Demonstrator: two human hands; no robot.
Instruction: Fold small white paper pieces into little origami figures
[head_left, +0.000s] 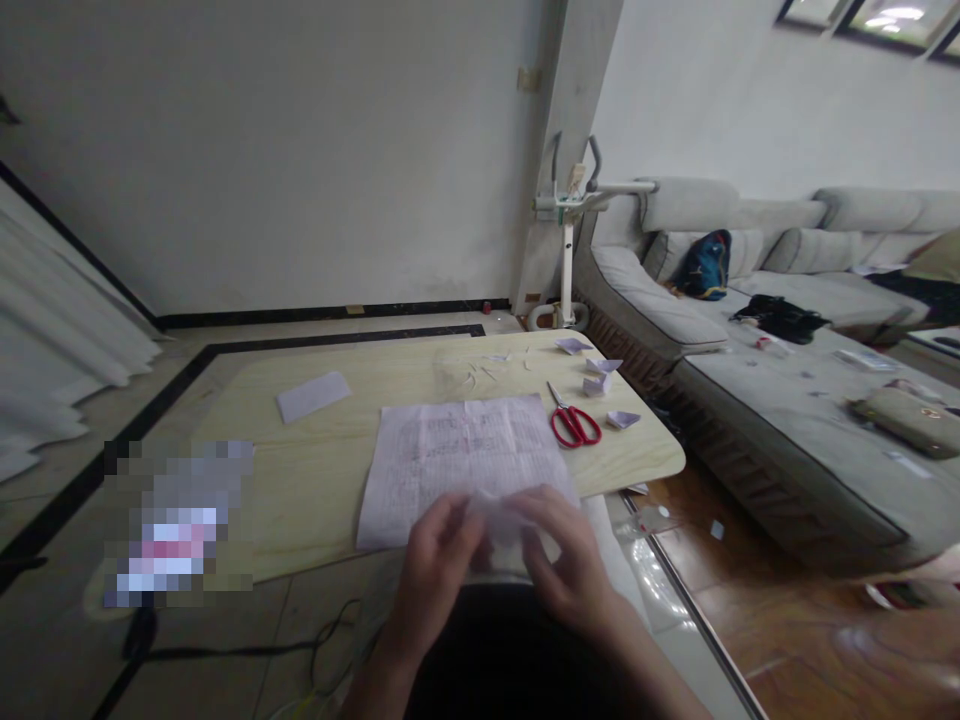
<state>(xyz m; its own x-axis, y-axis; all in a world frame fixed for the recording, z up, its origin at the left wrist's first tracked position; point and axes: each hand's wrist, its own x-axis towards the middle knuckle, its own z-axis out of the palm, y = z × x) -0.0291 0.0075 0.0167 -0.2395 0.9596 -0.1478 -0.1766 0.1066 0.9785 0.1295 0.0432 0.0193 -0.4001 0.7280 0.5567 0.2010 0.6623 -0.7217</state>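
Between my two hands is a small piece of white paper (495, 515), blurred by motion, so its folds do not show clearly. My left hand (442, 550) pinches its left side, and my right hand (562, 545) grips its right side with curled fingers. Beneath and beyond them a large creased sheet of printed paper (465, 440) lies on the wooden table (390, 370). Red-handled scissors (574, 425) rest just right of the sheet, blades pointing away. Several small folded paper pieces, one of them a boat-like shape (622, 419), sit along the table's right side.
Thin paper scraps (484, 372) lie near the far middle of the table. A folded white paper (313, 396) is at the left, with a pixelated device (176, 530) at the left edge. A grey sofa (810, 430) stands to the right, and cables (322, 640) run below the table.
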